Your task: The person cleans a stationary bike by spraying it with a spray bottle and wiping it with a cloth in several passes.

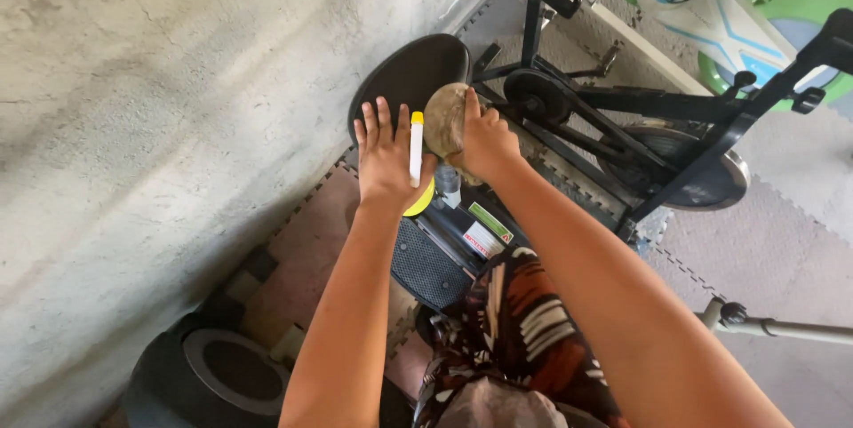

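Note:
My left hand has its fingers spread upward and pins a white tube with a yellow cap under the thumb; a yellow rounded part shows just below the palm. My right hand presses a crumpled brownish cloth against the lower edge of a black saddle on a black exercise bike. The two hands are side by side, almost touching.
A rough concrete wall fills the left side. Grey and brown foam mats cover the floor. A green and white exercise machine stands at top right. Black weight plates lie at bottom left. A grey bar juts in at right.

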